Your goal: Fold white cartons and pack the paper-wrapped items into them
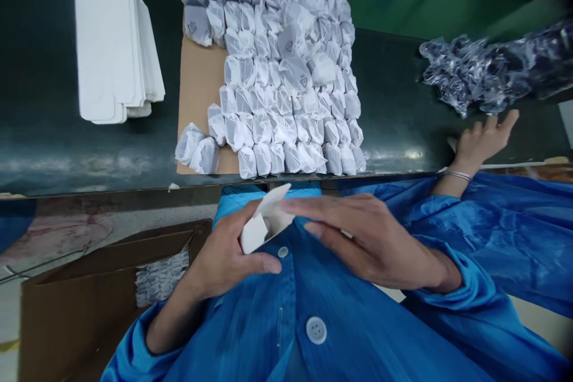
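Observation:
My left hand (219, 256) is closed around a small white carton (253, 234), held in front of my body just below the table edge. The carton's end flaps stand raised, and something inside it is mostly hidden in shadow. My right hand (378, 239) reaches in from the right with its index finger stretched out, its tip touching the carton's open flap. Its thumb stays apart below, and a small white bit shows between the fingers; what that is I cannot make out. Beyond the hands, rows of small white-wrapped pieces (264, 126) lie on a cardboard sheet (202, 80).
Flat white cartons (102, 42) are stacked at the table's (394, 125) back left. Clear plastic-wrapped items (474, 71) lie at the right, beside another person's hand (478, 140). A brown cardboard box (67, 322) with wrapped pieces stands below on the left.

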`<state>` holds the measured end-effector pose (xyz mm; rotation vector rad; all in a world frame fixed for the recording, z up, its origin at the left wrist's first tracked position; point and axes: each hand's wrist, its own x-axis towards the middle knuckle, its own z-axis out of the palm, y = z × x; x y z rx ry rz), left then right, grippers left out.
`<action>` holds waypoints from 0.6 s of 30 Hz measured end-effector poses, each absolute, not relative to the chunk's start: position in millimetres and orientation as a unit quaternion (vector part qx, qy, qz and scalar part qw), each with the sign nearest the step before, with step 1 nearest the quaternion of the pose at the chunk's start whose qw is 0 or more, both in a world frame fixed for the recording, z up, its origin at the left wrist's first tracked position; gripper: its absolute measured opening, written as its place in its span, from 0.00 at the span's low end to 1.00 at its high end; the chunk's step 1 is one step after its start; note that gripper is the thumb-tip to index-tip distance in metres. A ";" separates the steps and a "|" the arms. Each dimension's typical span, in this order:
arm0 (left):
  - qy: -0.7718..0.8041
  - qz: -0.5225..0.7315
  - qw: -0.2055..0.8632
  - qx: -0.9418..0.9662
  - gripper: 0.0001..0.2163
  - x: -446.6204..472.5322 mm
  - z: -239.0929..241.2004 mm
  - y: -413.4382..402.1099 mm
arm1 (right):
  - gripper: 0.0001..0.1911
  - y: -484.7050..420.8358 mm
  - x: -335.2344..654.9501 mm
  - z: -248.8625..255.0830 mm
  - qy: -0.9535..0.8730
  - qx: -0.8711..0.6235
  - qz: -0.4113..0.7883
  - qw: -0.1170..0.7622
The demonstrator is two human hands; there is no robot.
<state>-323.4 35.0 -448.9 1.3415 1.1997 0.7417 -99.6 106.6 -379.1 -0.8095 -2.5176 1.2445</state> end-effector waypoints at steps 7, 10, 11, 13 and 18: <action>0.471 0.619 0.535 0.329 0.32 -295.3 -437.3 60.3 | 0.42 104.3 -114.9 -399.6 -0.796 -0.390 0.339 0.315; 0.413 0.658 0.532 0.337 0.28 -271.3 -421.2 100.0 | 0.47 109.4 -129.9 -428.8 -0.818 -0.405 0.276 0.302; 0.401 0.637 0.531 0.390 0.30 -270.6 -414.7 117.0 | 0.44 116.9 -127.9 -434.8 -0.817 -0.425 0.238 0.309; 0.426 0.595 0.453 0.510 0.35 -288.5 -404.0 151.7 | 0.38 142.8 -105.6 -440.6 -0.767 -0.519 0.143 0.350; 0.802 0.423 0.101 0.410 0.28 -425.3 -415.7 215.2 | 0.30 235.6 28.5 -461.1 -0.655 -0.683 -0.007 0.323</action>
